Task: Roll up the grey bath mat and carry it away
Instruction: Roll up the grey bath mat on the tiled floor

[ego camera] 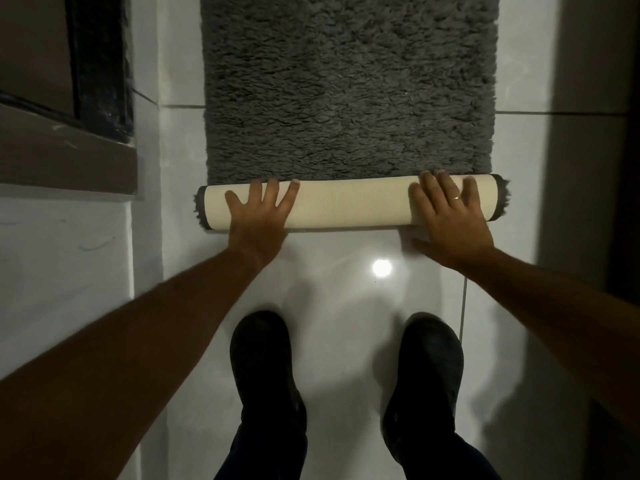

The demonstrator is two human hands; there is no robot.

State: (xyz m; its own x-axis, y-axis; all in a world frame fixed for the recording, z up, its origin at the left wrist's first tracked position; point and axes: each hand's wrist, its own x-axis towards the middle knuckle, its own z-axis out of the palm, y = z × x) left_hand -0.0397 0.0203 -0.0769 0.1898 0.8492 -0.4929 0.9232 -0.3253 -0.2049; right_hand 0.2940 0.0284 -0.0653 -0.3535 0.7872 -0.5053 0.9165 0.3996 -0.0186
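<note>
The grey shaggy bath mat [349,84] lies flat on the white tiled floor and runs out of view at the top. Its near end is rolled into a tube [353,202] with the cream backing facing out. My left hand [258,213] rests flat on the left part of the roll, fingers spread. My right hand [450,213], a ring on one finger, presses flat on the right part, thumb down on the floor side. Neither hand is wrapped around the roll.
My two dark shoes [266,368] [426,372] stand on the glossy tiles [346,289] just behind the roll. A brown step or sill with a dark frame [69,147] runs along the left. A shadowed wall or door edge [595,133] closes the right side.
</note>
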